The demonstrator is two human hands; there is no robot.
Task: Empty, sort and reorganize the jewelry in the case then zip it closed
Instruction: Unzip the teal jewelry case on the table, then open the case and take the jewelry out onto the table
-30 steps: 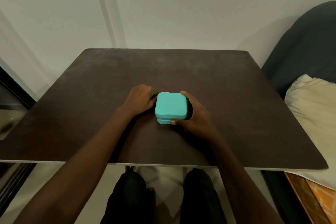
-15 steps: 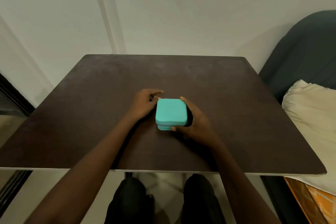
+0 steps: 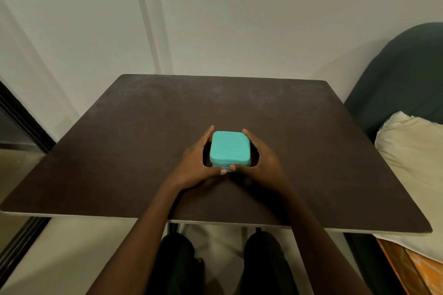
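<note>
One dark brown table (image 3: 299,151), square-topped, against a pale wall (image 3: 239,19); one cream pillow (image 3: 412,151) and one dark cushion (image 3: 402,74) off to the right. Two forearms reaching in from below, left hand (image 3: 194,163) and right hand (image 3: 263,163) cupped round opposite sides, fingers curled along the flanks, thumbs meeting at the near edge. One teal jewelry case (image 3: 229,148), closed, sitting mid-table, clasped between both hands.

Single head view, looking forward and down, close over table (image 3: 311,151)
</note>
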